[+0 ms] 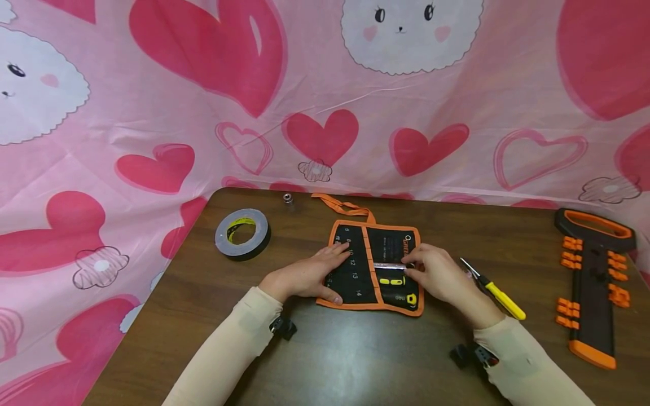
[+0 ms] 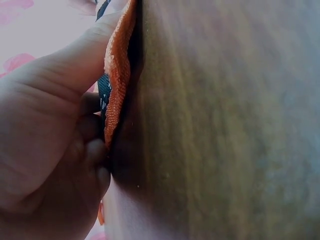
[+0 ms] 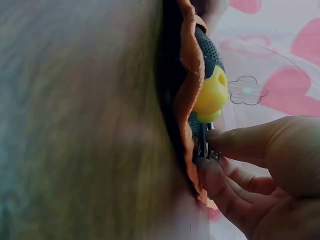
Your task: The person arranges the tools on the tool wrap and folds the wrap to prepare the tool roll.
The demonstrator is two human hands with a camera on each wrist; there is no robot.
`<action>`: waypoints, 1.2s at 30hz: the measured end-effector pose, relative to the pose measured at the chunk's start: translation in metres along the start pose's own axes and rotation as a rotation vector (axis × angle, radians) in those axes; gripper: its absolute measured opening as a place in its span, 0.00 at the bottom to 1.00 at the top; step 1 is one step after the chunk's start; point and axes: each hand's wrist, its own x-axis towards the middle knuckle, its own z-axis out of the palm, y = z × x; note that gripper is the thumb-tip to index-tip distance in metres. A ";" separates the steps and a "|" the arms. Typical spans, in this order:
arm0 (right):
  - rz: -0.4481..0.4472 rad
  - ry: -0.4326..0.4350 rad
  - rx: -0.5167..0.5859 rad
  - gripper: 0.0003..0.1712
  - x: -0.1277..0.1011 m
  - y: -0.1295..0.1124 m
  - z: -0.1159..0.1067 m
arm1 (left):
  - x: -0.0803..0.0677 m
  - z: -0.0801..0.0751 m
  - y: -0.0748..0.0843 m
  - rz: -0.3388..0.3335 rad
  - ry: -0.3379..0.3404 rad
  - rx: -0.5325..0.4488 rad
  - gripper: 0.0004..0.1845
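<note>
Tool roll (image 1: 373, 265), black with orange trim, lies unrolled and flat near the middle of the dark wooden worktop (image 1: 355, 361), its orange tie strap (image 1: 342, 206) trailing toward the far edge. Left hand (image 1: 310, 276) rests on the roll's left part, over the numbered pockets, with fingers spread flat across the fabric and the thumb along the near edge; the left wrist view shows the thumb (image 2: 75, 65) lying against the orange hem (image 2: 117, 75). Right hand (image 1: 439, 276) pinches the end of a slim silver tool (image 1: 390, 265) that lies across the roll's right pocket, above a black and yellow handle (image 1: 393, 281); the right wrist view shows fingertips (image 3: 212, 177) closed on the metal at the roll's edge. Just beside the right hand lies a yellow-handled screwdriver (image 1: 497, 293). A roll of grey tape (image 1: 242, 232) sits to the left, a small metal socket (image 1: 288, 198) near the far edge, and a black and orange tool holder (image 1: 594, 282) lies at the far right.
</note>
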 end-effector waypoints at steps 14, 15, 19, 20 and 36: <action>-0.077 -0.019 0.035 0.09 0.012 -0.001 0.006 | 0.002 0.002 0.000 0.017 0.005 0.035 0.60; -0.082 -0.022 0.036 0.09 0.013 -0.001 0.006 | 0.002 0.002 0.000 0.016 0.005 0.038 0.60; -0.090 -0.031 0.040 0.08 0.016 0.001 0.006 | 0.001 0.003 -0.001 0.006 0.007 0.034 0.59; -0.088 -0.035 0.042 0.08 0.016 0.001 0.006 | 0.001 0.002 -0.001 0.005 0.008 0.032 0.59; -0.066 0.033 0.085 0.10 -0.007 0.007 -0.005 | -0.001 0.001 0.000 0.004 0.011 0.018 0.60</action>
